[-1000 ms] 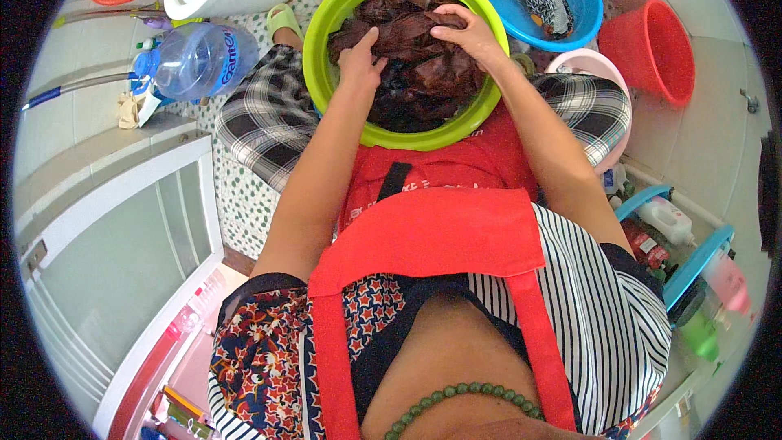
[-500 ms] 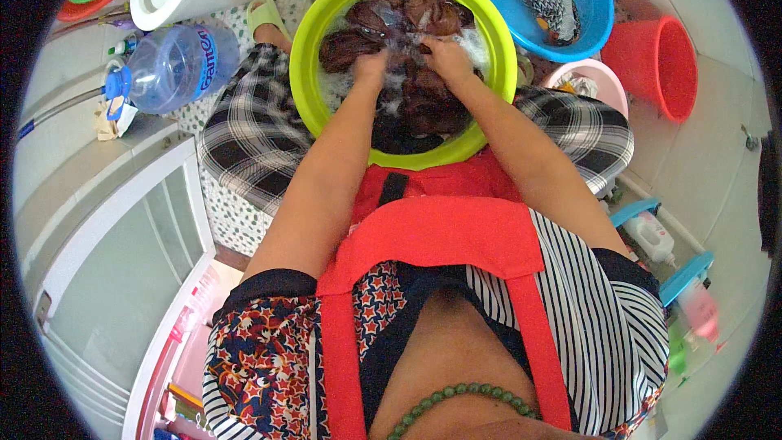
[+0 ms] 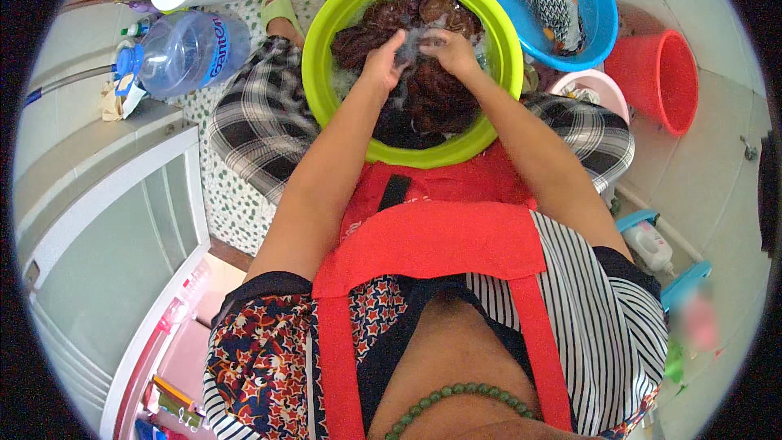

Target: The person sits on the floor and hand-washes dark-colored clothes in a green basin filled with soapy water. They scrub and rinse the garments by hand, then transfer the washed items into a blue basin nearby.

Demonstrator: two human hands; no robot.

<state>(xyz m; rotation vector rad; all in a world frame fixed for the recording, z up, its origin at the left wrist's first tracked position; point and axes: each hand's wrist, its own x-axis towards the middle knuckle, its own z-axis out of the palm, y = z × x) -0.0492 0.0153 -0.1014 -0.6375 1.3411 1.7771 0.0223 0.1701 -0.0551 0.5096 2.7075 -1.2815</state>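
A lime-green basin (image 3: 316, 12) stands between my knees, holding sudsy water and bunched dark brown wet cloth (image 3: 440, 102). My left hand (image 3: 384, 63) is over the middle of the cloth, its thumb and fingers apart with nothing gripped. Facing it, my right hand (image 3: 450, 50) has loosely curved, parted fingers and holds nothing that I can see. Greyish suds or water show in the narrow gap between the hands. What kind of garment the cloth is, I cannot tell.
Beyond the basin to the right is a blue basin (image 3: 603, 8) with patterned cloth, beside a red bucket (image 3: 643, 73) and a pale pink tub (image 3: 599, 81). A large clear water bottle (image 3: 183, 53) lies left. A white-framed glass door (image 3: 122, 253) stands at lower left.
Both hands have lifted up from the wet cloth, and their fingers have come into view. The cloth sits a little differently in the water. My view has shifted slightly.
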